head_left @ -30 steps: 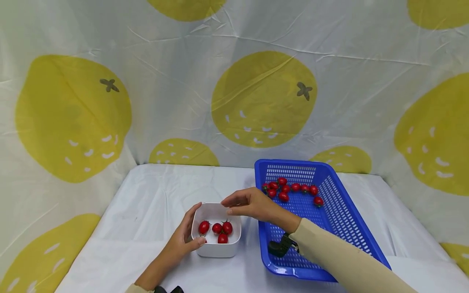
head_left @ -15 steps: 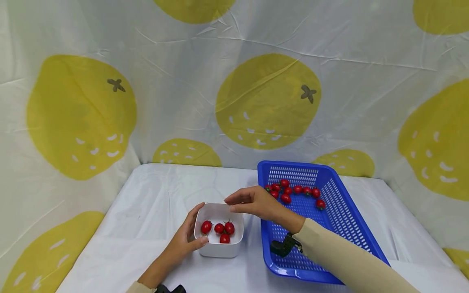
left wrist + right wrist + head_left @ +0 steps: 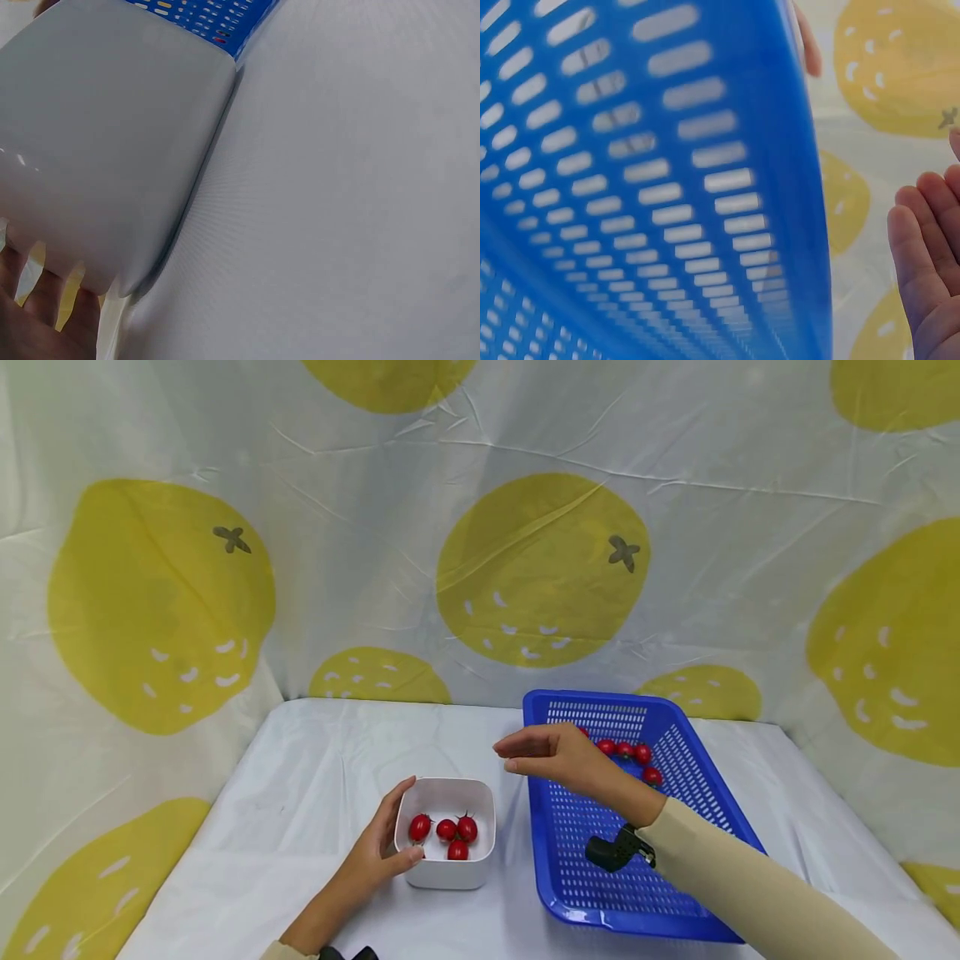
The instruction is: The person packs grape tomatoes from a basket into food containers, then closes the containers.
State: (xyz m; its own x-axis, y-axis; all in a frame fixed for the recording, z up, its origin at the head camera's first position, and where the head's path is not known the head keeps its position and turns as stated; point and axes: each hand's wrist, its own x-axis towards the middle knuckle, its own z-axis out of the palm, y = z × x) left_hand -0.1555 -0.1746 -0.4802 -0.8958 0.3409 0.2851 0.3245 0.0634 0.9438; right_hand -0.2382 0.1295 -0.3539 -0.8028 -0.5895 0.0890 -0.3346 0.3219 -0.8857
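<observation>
A small white square box [image 3: 448, 876] stands on the cloth in the head view, with several red cherry tomatoes [image 3: 420, 828] on its floor. My left hand [image 3: 375, 847] holds the box at its left side, thumb over the front rim and fingers along the wall. In the left wrist view those fingers [image 3: 46, 296] lie at the box's wall. My right hand [image 3: 558, 760] hovers above the left edge of a blue plastic basket [image 3: 542, 868], its fingers extended and nothing in them. In the right wrist view its fingers [image 3: 911, 259] show beside the basket's slotted wall.
More cherry tomatoes [image 3: 642, 754] lie towards the back of the basket, some hidden behind my right hand. White cloth [image 3: 322, 768] covers the table. A curtain [image 3: 360, 543] printed with yellow fruit hangs behind and at the sides.
My right hand has moved up and to the right, from the box's back right rim to above the basket's left edge. The left hand and the tomatoes in the box have stayed put.
</observation>
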